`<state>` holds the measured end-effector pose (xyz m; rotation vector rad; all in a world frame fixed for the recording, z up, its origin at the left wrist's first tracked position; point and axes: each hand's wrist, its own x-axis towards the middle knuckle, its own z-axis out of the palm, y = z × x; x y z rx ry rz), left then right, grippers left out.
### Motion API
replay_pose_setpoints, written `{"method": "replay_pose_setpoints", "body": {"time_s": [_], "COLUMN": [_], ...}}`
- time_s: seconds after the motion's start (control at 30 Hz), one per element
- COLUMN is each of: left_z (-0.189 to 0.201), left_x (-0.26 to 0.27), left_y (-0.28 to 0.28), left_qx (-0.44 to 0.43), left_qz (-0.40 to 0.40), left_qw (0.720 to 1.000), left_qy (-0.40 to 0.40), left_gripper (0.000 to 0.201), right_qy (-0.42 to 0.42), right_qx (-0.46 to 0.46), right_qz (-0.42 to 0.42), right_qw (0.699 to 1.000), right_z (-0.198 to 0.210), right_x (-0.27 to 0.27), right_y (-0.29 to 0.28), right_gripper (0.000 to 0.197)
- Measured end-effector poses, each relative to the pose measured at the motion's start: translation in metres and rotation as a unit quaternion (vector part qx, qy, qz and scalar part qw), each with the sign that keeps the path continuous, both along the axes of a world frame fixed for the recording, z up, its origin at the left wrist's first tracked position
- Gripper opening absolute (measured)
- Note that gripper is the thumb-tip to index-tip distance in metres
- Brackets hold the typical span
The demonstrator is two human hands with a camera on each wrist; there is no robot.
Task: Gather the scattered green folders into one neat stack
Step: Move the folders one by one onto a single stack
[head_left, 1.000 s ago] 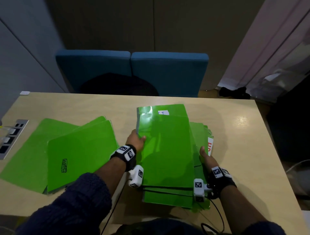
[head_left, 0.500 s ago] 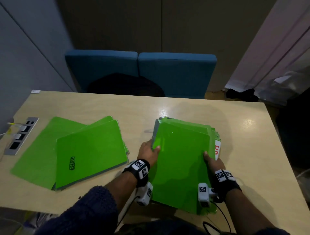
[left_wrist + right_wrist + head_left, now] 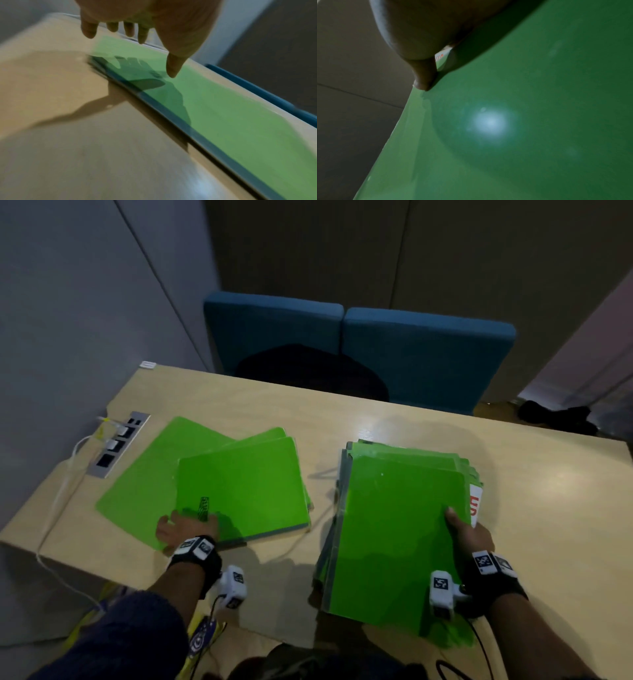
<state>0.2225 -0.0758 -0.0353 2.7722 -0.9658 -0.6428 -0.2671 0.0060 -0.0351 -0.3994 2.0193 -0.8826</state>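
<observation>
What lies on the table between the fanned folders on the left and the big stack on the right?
The head view shows only bare table between the fanned folders and the big stack.

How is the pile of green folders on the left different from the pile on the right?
The left pile is thin and fanned out, with corners pointing different ways; the right pile is thicker and more squared up. The left pile lies flat on the table; the right pile juts past its near edge. The left pile's top folder has a black mark; the right pile shows a white-and-red sheet. Both are shiny green.
</observation>
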Motion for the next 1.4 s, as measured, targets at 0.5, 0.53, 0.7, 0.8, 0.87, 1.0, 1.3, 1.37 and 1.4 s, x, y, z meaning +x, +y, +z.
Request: {"method": "replay_pose_setpoints", "body": {"time_s": [0.5, 0.53, 0.7, 0.8, 0.87, 1.0, 1.3, 1.37, 1.4], "left_z": [-0.005, -0.007, -0.006, -0.001, 0.005, 0.008, 0.017, 0.014, 0.015], "left_x": [0.066, 0.069, 0.077, 0.079, 0.08, 0.084, 0.105, 0.104, 0.103], "left_y": [-0.008, -0.009, -0.011, -0.009, -0.009, -0.008, -0.021, -0.019, -0.016], "left_qx": [0.111, 0.098, 0.098, 0.054, -0.008, -0.054, -0.14, -0.081, -0.027], "left_qz": [0.052, 0.052, 0.003, 0.018, 0.05, 0.037, 0.166, 0.19, 0.162], "left_qw": [0.989, 0.989, 0.986, 0.981, 0.975, 0.956, 0.94, 0.953, 0.968], "left_qy": [0.08, 0.098, 0.134, 0.183, 0.216, 0.285, 0.263, 0.222, 0.19], "left_gripper": [0.118, 0.12, 0.096, 0.06, 0.077, 0.075, 0.074, 0.076, 0.077], "right_qy": [0.059, 0.066, 0.099, 0.104, 0.086, 0.069, 0.059, 0.057, 0.058], "right_qx": [0.106, 0.109, 0.128, 0.13, 0.129, 0.132, 0.121, 0.121, 0.122], "right_qz": [0.105, 0.113, 0.145, 0.162, 0.133, 0.11, 0.094, 0.086, 0.085], "right_qw": [0.987, 0.985, 0.976, 0.973, 0.979, 0.983, 0.987, 0.987, 0.987], "right_z": [-0.004, -0.004, 0.0, -0.001, -0.003, -0.003, -0.007, -0.006, -0.007], "right_x": [0.053, 0.053, 0.054, 0.055, 0.055, 0.056, 0.054, 0.054, 0.055], "right_y": [-0.041, -0.041, -0.045, -0.042, -0.039, -0.04, -0.038, -0.038, -0.039], "right_gripper": [0.072, 0.072, 0.068, 0.067, 0.071, 0.076, 0.073, 0.073, 0.074]}}
